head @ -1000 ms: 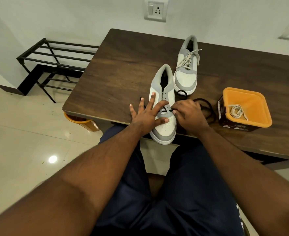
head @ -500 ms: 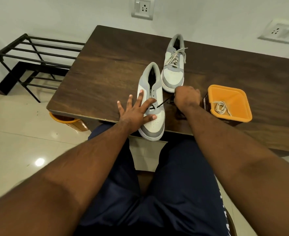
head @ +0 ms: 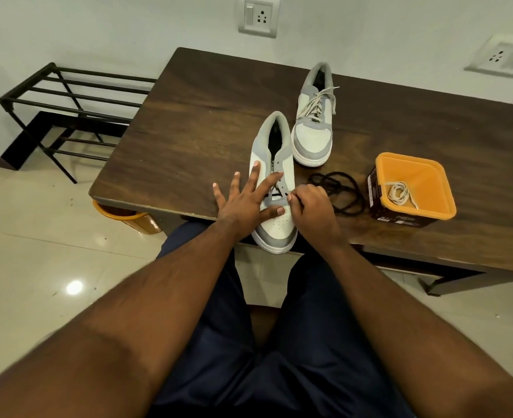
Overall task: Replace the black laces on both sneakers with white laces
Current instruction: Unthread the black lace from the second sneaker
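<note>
The left hand lies flat, fingers spread, pinning the near sneaker at the table edge. The right hand pinches the black lace at the lowest eyelets; it should draw outward steadily. Beyond, the far sneaker carries white lacing. The orange tub holds one white lace.

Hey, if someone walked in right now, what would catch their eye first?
Probably both hands on the near sneaker at the table's front edge: the left hand spread flat, the right hand pinching its black lace. Then the orange tub at right, holding a white lace.
</note>
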Demonstrator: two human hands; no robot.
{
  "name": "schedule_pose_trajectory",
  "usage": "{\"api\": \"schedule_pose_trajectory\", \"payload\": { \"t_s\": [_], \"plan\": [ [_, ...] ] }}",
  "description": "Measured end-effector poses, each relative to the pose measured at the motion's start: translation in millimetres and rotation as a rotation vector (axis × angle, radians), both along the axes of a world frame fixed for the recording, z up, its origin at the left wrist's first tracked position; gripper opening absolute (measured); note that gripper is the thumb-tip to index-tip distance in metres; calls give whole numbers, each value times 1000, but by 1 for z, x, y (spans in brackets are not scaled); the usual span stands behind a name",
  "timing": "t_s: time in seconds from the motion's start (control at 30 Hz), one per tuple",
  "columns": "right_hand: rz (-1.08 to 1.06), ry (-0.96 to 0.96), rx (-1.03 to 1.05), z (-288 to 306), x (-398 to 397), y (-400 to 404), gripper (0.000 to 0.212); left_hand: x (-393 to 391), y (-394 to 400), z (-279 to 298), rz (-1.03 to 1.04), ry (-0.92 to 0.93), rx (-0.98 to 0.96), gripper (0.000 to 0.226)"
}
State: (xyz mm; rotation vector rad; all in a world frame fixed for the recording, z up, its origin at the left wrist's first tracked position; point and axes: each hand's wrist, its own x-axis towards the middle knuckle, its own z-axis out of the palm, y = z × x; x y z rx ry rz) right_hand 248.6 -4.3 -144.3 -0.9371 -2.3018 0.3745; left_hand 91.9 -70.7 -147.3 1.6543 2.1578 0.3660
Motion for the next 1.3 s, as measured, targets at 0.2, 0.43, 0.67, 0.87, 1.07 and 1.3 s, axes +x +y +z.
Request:
{"api": "schedule_pose_trajectory", "payload": {
  "t_s": [0.2, 0.43, 0.67, 0.87, 1.07, 1.3],
  "plan": [
    [-289, 741, -1021, 11, -14, -14, 26, -1, 0, 4, -4, -16, -24, 71],
    [-321, 1601, -1401, 37, -2, -18, 40, -2, 0, 6, -30, 10, -11, 70],
    [-353, 1753, -1242, 87, 23, 16, 33, 0, -2, 12, -12, 13, -36, 68],
    [-607, 588, -864, 30, 31, 25, 17, 0, -4, 13, -21, 16, -19, 68],
    [-431, 244, -316, 2, 48, 25, 26, 31, 0, 27, -24, 340, 73, 62],
    [-256, -557, -661, 7, 49, 63, 114, 67, 20, 43, -121, 315, 102, 54]
  ]
}}
